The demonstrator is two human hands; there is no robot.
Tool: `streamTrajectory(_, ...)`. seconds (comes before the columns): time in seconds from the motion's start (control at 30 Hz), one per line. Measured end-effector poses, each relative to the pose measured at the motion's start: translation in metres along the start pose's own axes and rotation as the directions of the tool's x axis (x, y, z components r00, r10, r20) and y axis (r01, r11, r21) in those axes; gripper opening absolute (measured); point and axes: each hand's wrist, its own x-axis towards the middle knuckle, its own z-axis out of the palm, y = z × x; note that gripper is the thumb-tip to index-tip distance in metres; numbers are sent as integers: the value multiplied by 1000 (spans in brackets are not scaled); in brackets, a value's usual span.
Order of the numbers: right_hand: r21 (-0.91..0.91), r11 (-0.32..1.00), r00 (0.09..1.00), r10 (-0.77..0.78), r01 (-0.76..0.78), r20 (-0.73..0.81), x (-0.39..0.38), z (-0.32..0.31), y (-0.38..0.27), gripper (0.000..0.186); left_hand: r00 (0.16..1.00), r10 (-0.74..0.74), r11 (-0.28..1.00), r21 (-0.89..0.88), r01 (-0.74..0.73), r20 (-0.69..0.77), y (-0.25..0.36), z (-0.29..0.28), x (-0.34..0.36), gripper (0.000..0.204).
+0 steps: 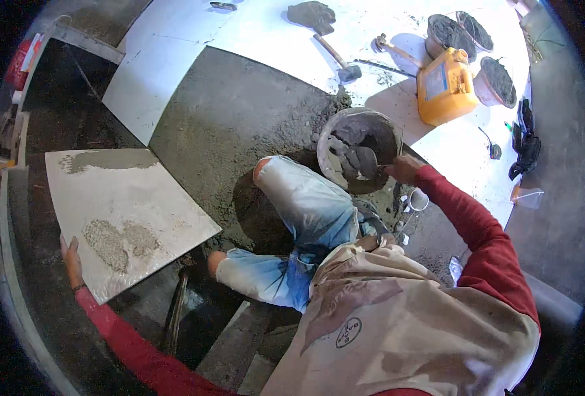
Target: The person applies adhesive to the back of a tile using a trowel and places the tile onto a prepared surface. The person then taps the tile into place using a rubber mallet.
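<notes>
My left grip is closed on the left edge of a pale tile, which extends rightward from it and bears rough grey patches. My right grip is wrapped around the handle of a trowel; the blade sits just left of this grip, inside a round bucket containing grey mortar. Beyond the right grip stands a yellow jug; a white cup is near it, on my side.
</notes>
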Motion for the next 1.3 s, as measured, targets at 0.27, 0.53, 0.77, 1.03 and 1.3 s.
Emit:
streamTrajectory(0.27, 541, 841, 997, -51, 11, 60, -3, 53, -8, 43, 999, 23, 1000, 21, -23, 26, 39, 19, -4, 58)
streamTrajectory(0.53, 743, 642, 957, 289, -192, -3, -41, 54, -35, 42, 999, 37, 999, -8, -37, 17, 19, 17, 3, 58)
streamTrajectory(0.77, 490, 871, 930, 195, -18, -312, -27, 60, -46, 36, 957, 33, 892, -441, 101, 287, 61, 37, -27, 58)
streamTrajectory(1.03, 773, 623, 989, -139, 124, -47, 73, -24, -224, 30, 953, 294, 822, 488, -293, 77, 2, -17, -13, 52)
streamTrajectory(1.3, 846, 304, 749, -643, 437, -157, 302, 14, -513, 28, 993, -50, 999, 17, 52, -103, 28, 12, -44, 52)
